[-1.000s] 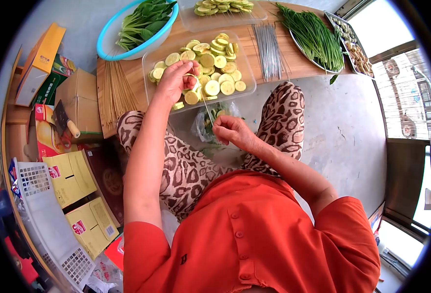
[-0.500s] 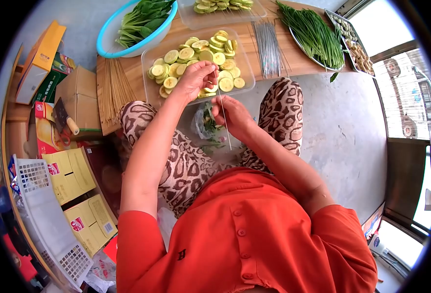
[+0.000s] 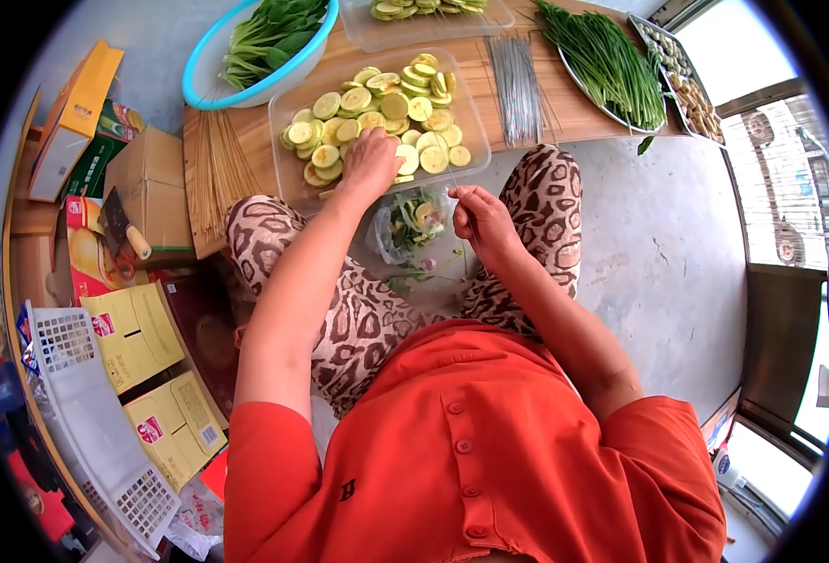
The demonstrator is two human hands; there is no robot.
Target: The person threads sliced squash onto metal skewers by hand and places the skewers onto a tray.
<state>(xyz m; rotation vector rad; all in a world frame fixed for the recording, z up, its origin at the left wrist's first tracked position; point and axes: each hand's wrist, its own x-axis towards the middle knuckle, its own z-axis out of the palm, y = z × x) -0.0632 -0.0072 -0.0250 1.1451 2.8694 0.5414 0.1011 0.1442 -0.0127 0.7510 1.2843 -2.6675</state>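
Note:
My left hand [image 3: 374, 163] is down among the round zucchini slices [image 3: 395, 105] at the near side of a clear plastic tray [image 3: 478, 161]. Its fingers are bunched and bent downward. The fingertips are hidden, so whatever they grip does not show. Just off the tray's near right corner, my right hand [image 3: 485, 221] pinches a thin metal skewer [image 3: 450, 159] between thumb and fingers. That skewer slants up over the tray's edge, and I cannot make out any slice threaded on it.
Metal skewers [image 3: 515, 89] and bamboo skewers [image 3: 217, 174] flank the tray on the wooden table [image 3: 471, 70]. Leafy greens fill a blue-rimmed basin [image 3: 196, 66]. Green chives [image 3: 611, 70] lie on a plate at right. A plastic bag [image 3: 391, 235] of scraps sits below. A cleaver [image 3: 125, 225] is at left.
My left hand has left the skewer and dropped onto the slices in the tray. My right hand has moved to the right, still holding the skewer.

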